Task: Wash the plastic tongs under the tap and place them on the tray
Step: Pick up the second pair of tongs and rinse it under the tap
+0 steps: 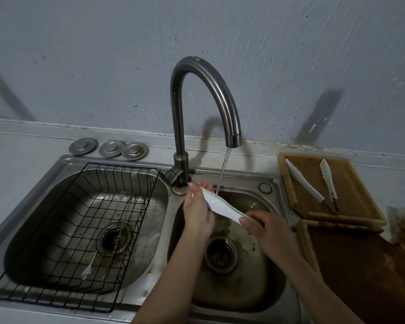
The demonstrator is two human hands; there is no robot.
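Centre frame, over the right sink basin, we've got white plastic tongs under the tap, water running onto their upper end. Left hand wraps that wet end; right hand pinches the lower end. At right, two more tongs lie on the wooden tray.
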